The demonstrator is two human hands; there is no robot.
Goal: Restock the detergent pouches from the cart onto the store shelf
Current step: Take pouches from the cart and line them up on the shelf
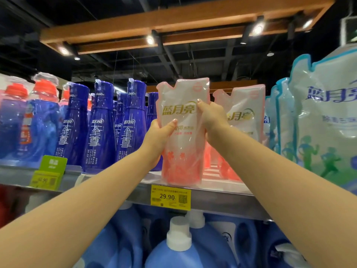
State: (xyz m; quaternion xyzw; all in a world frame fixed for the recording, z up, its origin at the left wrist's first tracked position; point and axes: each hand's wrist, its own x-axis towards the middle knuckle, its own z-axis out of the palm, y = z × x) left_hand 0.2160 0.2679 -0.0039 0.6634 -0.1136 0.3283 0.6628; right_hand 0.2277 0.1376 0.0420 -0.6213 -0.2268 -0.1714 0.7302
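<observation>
A pink-and-white detergent pouch [181, 151] stands upright at the front edge of the top shelf [222, 198]. My left hand [157, 139] grips its left side and my right hand [211, 118] grips its right side. A second pink pouch [244, 113] stands just behind and to the right, partly hidden by my right hand and forearm. The cart is out of view.
Dark blue bottles [100, 128] stand left of the pouch, red-capped bottles [41, 120] further left. Large blue-and-white pouches [324, 122] fill the right end. A yellow 29.90 price tag [171, 197] hangs on the shelf edge. White-capped blue jugs [177, 246] sit below.
</observation>
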